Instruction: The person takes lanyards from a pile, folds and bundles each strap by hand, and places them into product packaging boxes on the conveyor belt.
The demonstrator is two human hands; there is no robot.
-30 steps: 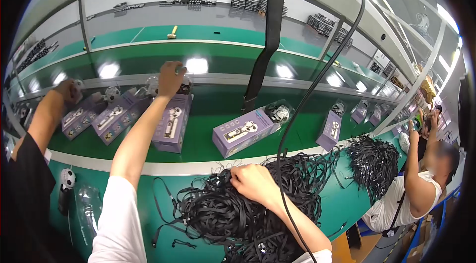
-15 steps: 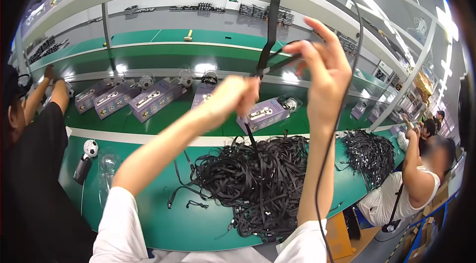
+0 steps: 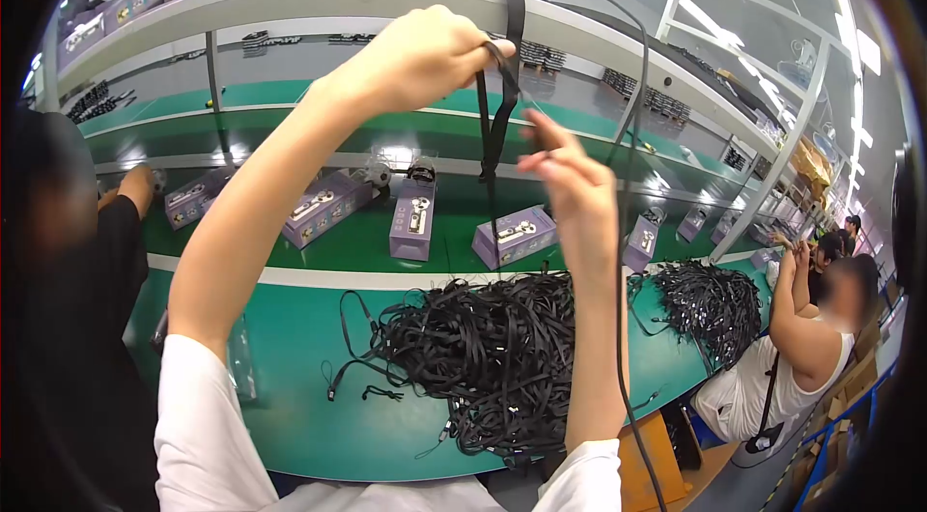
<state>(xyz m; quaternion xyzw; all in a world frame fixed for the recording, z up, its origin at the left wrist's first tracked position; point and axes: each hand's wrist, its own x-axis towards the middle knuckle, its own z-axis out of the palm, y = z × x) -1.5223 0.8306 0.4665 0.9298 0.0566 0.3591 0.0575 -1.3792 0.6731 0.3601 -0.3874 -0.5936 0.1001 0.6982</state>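
My left hand [image 3: 430, 58] is raised in front of the shelf beam, its fingers pinched on a black lanyard [image 3: 502, 68]. My right hand [image 3: 575, 179] is lower and to the right, somewhat blurred. Its fingers are drawn together at the lanyard's thin cord end; the exact contact is smeared. A wide black strap [image 3: 512, 24] with a buckle hangs from the beam right behind the left fingers. Below both hands, a tangled pile of black lanyards [image 3: 473, 348] lies on the green table [image 3: 319, 435]. A dark band runs down from the strap toward the pile.
Purple product boxes [image 3: 413, 222] stand along the green conveyor [image 3: 367, 251] behind the table. A second lanyard heap [image 3: 710, 304] lies to the right. A black cable [image 3: 623, 338] hangs past my right forearm. Co-workers sit at left [image 3: 77, 319] and right [image 3: 801, 348].
My left hand has risen from near the conveyor boxes to the beam with the lanyard. My right hand has come down and slightly left. The view has shifted a little.
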